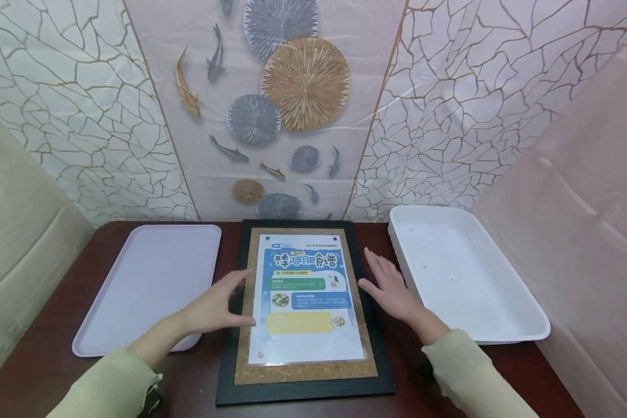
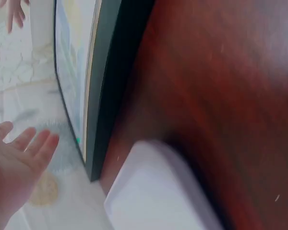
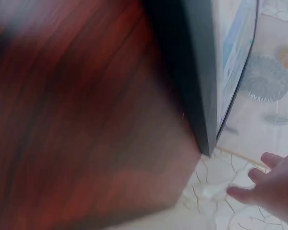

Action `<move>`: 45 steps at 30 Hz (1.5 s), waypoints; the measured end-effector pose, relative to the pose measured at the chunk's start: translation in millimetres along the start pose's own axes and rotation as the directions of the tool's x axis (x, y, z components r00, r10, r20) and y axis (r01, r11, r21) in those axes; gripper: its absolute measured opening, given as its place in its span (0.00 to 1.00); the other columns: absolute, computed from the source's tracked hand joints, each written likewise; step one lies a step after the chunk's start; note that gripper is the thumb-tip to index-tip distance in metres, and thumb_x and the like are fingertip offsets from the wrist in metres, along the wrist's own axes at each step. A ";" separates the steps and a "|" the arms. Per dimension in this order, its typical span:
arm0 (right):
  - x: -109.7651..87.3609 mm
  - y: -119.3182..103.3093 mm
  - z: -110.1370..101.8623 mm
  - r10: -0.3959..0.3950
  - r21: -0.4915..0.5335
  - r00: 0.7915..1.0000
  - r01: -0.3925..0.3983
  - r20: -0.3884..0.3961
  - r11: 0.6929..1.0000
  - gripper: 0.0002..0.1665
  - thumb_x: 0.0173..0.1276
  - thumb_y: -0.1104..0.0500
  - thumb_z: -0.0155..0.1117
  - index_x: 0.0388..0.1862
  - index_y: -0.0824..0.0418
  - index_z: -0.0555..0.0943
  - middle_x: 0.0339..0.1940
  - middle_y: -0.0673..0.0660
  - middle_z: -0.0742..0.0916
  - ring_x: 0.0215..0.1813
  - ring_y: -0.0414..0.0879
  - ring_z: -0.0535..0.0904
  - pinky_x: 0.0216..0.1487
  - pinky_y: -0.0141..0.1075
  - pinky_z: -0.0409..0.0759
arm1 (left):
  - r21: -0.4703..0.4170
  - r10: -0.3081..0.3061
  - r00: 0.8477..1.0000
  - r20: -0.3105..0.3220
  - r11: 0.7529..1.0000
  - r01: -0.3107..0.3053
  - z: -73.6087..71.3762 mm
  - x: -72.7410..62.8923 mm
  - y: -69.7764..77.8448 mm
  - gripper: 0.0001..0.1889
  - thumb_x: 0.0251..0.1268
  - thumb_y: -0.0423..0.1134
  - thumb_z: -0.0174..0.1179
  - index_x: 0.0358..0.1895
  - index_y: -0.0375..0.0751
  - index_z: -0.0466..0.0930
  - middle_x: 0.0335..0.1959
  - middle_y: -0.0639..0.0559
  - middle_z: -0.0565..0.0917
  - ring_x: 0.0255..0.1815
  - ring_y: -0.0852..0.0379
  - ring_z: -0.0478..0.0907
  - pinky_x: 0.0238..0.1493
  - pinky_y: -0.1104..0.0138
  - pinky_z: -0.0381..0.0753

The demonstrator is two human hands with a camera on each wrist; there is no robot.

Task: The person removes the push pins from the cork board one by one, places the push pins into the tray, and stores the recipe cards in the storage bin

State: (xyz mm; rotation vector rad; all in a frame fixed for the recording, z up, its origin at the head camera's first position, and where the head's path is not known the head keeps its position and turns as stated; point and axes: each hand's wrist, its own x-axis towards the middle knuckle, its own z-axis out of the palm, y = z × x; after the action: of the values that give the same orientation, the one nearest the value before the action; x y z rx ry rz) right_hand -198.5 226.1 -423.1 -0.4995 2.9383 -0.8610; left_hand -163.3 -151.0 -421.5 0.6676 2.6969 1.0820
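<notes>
A cork board [image 1: 305, 371] in a black frame lies on the table, its long sides running away from me. A printed sheet with blue, green and yellow blocks [image 1: 303, 290] is on the cork, with a green pushpin [image 1: 267, 238] and a purple pushpin [image 1: 335, 238] at its top corners. My left hand [image 1: 211, 307] hovers by the frame's left side, thumb spread from the fingers and nothing held. On the opposite side my right hand [image 1: 394, 290] extends over the frame's right edge, fingers fairly straight, also holding nothing. In the left wrist view, the left hand [image 2: 19, 167] appears above the board's face.
A shallow pale tray [image 1: 151, 278] lies left of the board. To the right stands a deeper white tray [image 1: 465, 273]. The dark red-brown table [image 1: 188, 383] ends at a patterned backdrop [image 1: 251, 168], with cloth walls on both sides.
</notes>
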 end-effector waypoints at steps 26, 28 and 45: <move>26.7 -18.8 31.9 0.413 0.679 0.887 -0.435 0.208 0.592 0.47 0.68 0.29 0.35 0.74 0.59 0.49 0.72 0.67 0.59 0.70 0.63 0.57 0.65 0.58 0.64 | -0.196 0.017 0.968 0.250 0.980 0.034 46.0 -21.5 -11.3 0.29 0.55 0.47 0.66 0.57 0.34 0.71 0.43 0.51 0.79 0.43 0.60 0.76 0.44 0.71 0.77; 28.2 -19.7 31.6 0.447 0.665 0.868 -0.465 0.215 0.584 0.42 0.71 0.35 0.40 0.72 0.62 0.52 0.70 0.68 0.61 0.69 0.63 0.60 0.64 0.56 0.65 | -0.172 0.053 0.962 0.267 0.985 -0.006 46.8 -20.8 -12.3 0.22 0.56 0.45 0.65 0.50 0.36 0.76 0.36 0.55 0.79 0.37 0.64 0.74 0.39 0.73 0.77; 25.0 0.5 30.1 0.439 0.404 0.869 -0.496 0.231 0.769 0.26 0.64 0.65 0.60 0.60 0.72 0.69 0.41 0.67 0.84 0.30 0.44 0.81 0.34 0.36 0.83 | -0.002 0.047 0.932 0.359 0.999 -0.049 40.9 -0.5 6.3 0.05 0.56 0.34 0.63 0.25 0.45 0.80 0.15 0.62 0.72 0.19 0.69 0.66 0.23 0.76 0.67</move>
State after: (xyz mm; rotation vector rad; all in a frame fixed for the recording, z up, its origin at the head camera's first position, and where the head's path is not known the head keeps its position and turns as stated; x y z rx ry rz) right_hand -218.5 203.0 -447.5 0.2031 2.4355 -1.3111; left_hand -148.1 -122.0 -446.8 0.8450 2.3821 0.8611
